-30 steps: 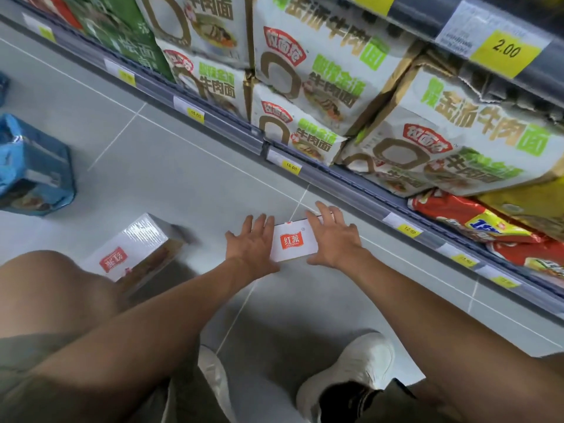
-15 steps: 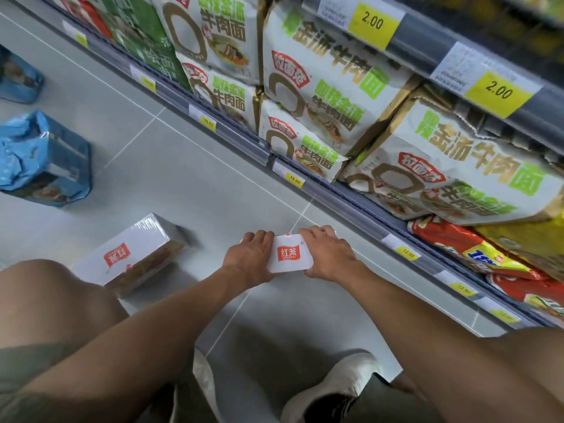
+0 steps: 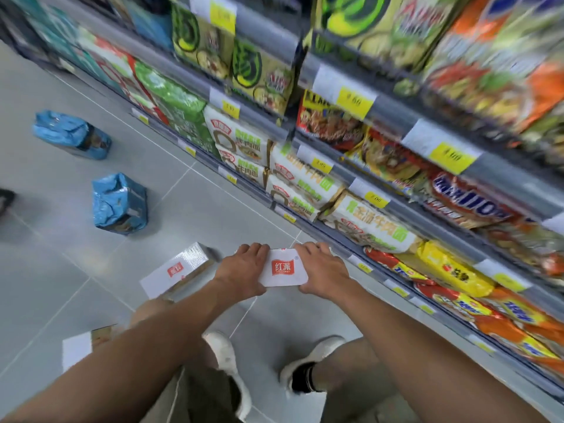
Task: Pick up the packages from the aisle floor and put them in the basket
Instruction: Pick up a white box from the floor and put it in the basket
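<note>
Eight fingers (image 3: 254, 248), pressed together and curled, hook over the far edge of the box (image 3: 282, 268), with the thumbs on its near edge. The left hand (image 3: 241, 271) and right hand (image 3: 325, 271) clamp its two ends between them. The box hangs low between the hands, apparently just off the floor (image 3: 213, 209), ahead of the shoes (image 3: 225, 355) and close to the bottom rail of the shelves (image 3: 259, 198).

The lift goes best with even pressure from both sides and the box kept level, since its wrap looks slick. Straightening up slowly should keep its far edge off the rail. The basket is not in view, so the turn towards it has to be found first.

A second box (image 3: 180, 270) lies on the floor just left of the left hand, a third box (image 3: 77, 349) shows at the lower left, and two blue bags (image 3: 120, 203) sit farther up the aisle.

Half a second earlier the same grip sits nearer the tiles and the view is tighter. Now the camera stands higher and more shelf rows show, blurred by the movement. Both blue bags and the third box have come fully into frame, and the second box has not moved.
</note>
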